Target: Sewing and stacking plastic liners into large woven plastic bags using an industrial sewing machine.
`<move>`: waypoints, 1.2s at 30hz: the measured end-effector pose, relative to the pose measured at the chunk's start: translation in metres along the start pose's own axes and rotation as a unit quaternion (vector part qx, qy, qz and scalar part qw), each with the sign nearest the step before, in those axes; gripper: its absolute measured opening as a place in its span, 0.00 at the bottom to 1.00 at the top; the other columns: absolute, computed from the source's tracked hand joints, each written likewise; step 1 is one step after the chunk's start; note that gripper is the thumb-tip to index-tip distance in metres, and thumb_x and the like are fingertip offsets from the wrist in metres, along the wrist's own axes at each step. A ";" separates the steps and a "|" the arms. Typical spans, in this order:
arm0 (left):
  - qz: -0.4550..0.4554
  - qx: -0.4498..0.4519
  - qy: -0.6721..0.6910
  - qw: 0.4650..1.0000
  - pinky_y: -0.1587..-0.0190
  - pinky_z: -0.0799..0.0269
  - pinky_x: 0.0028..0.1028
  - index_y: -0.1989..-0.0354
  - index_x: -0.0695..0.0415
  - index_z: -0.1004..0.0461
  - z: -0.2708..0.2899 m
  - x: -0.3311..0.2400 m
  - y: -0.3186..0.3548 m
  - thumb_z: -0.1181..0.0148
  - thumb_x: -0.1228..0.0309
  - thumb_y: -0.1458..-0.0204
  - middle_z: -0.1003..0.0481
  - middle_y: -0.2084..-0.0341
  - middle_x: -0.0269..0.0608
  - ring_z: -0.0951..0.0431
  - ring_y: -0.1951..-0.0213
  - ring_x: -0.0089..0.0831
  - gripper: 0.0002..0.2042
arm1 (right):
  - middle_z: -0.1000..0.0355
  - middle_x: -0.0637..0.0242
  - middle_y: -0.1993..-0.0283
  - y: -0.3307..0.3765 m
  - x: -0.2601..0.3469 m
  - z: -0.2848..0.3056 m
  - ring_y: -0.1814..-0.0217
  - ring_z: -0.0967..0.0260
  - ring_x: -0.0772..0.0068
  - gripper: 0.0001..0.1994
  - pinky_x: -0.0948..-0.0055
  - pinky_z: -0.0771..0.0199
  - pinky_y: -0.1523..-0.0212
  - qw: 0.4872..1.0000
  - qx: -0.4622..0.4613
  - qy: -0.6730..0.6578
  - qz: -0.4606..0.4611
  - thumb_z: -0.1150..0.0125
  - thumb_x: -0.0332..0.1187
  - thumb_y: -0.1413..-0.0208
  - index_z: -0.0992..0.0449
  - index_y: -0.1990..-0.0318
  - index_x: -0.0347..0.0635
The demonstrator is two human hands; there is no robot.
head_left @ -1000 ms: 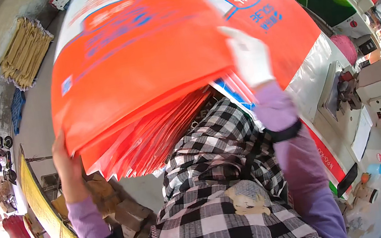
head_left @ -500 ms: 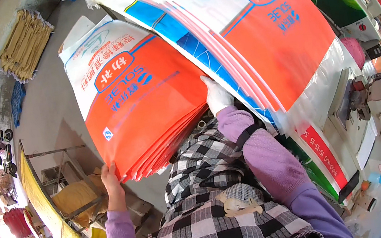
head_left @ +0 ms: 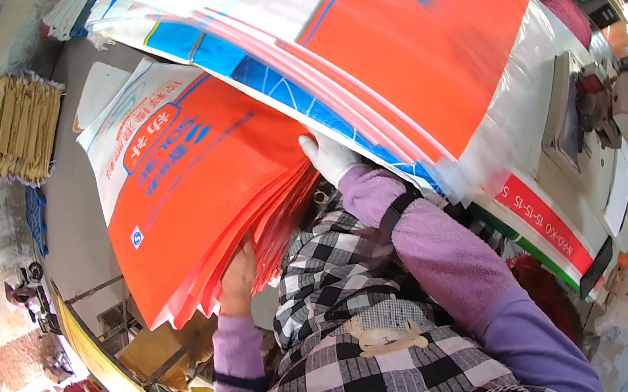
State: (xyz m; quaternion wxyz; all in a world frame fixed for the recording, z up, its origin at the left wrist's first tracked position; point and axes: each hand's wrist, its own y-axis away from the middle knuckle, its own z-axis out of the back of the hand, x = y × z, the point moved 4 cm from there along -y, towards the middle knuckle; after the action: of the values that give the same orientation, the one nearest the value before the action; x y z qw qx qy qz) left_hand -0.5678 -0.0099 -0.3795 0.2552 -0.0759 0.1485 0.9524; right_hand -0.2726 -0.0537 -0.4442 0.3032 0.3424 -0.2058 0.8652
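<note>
A thick stack of orange-and-white woven sacks [head_left: 196, 212] slants in front of me, its near edges fanned into many layers. My left hand [head_left: 238, 280], bare, is closed on the near edge of these sacks, its fingertips hidden among the layers. My right hand [head_left: 331, 158], in a white glove, grips the right corner of the same stack, close to my checked apron [head_left: 360, 294]; some of its fingers are hidden. Right beside it lies a second, higher pile of orange-and-white sacks [head_left: 422, 52], with blue-and-white sacks [head_left: 264, 67] showing underneath.
A sewing machine [head_left: 599, 108] stands on the right, near a pink thread cone [head_left: 569, 20]. A red-and-white printed sack [head_left: 547, 223] hangs at the table's side. Bundled tan sacks [head_left: 25, 128] lie by the left wall. A metal-framed rack [head_left: 133, 334] stands at lower left.
My left hand has moved right, from the stack's left corner to under its near edge, and the layers fan out more. The view has shifted; my right hand stays at the right corner.
</note>
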 end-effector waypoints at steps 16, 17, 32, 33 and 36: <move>-0.019 0.007 0.044 0.999 0.52 0.32 0.48 0.44 0.66 0.34 -0.028 -0.020 0.004 0.55 0.63 0.38 0.29 0.52 0.68 0.30 0.53 0.65 0.20 | 0.27 0.51 0.56 0.007 0.007 0.018 0.55 0.28 0.47 0.17 0.52 0.28 0.53 0.999 -0.029 -0.025 0.008 0.40 0.41 0.46 0.26 0.53 0.42; -0.028 0.011 0.044 0.999 0.52 0.32 0.48 0.44 0.66 0.34 -0.028 -0.025 0.002 0.55 0.63 0.38 0.29 0.52 0.68 0.30 0.53 0.65 0.20 | 0.27 0.52 0.56 0.008 -0.004 0.007 0.54 0.28 0.47 0.17 0.53 0.28 0.52 0.999 -0.038 -0.031 -0.011 0.41 0.41 0.45 0.26 0.52 0.43; -0.073 -0.101 0.051 0.991 0.51 0.34 0.49 0.45 0.64 0.34 -0.071 -0.014 0.001 0.50 0.65 0.38 0.26 0.58 0.68 0.26 0.56 0.60 0.18 | 0.28 0.55 0.57 0.021 -0.025 -0.059 0.54 0.29 0.51 0.16 0.58 0.29 0.51 0.439 -0.025 0.863 0.250 0.41 0.39 0.46 0.27 0.53 0.42; 0.125 0.092 0.010 0.988 0.50 0.35 0.49 0.45 0.63 0.33 -0.055 -0.033 0.009 0.48 0.67 0.40 0.28 0.52 0.66 0.27 0.53 0.61 0.18 | 0.28 0.56 0.54 0.026 -0.030 -0.051 0.50 0.30 0.55 0.16 0.61 0.28 0.49 0.491 -0.059 0.832 0.250 0.42 0.38 0.45 0.28 0.50 0.42; -0.173 -0.136 0.028 0.975 0.51 0.34 0.51 0.46 0.62 0.32 -0.079 0.034 0.074 0.46 0.68 0.42 0.32 0.47 0.66 0.29 0.52 0.64 0.18 | 0.29 0.58 0.52 0.026 -0.018 -0.043 0.48 0.31 0.61 0.17 0.65 0.28 0.49 0.241 0.051 0.909 0.337 0.43 0.38 0.43 0.30 0.49 0.41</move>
State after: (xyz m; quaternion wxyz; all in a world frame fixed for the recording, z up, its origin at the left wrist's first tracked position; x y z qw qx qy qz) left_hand -0.6295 -0.0805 -0.4432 0.3992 -0.1609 0.0096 0.9026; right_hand -0.2995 -0.0556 -0.4898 -0.0488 -0.7573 0.1547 0.6326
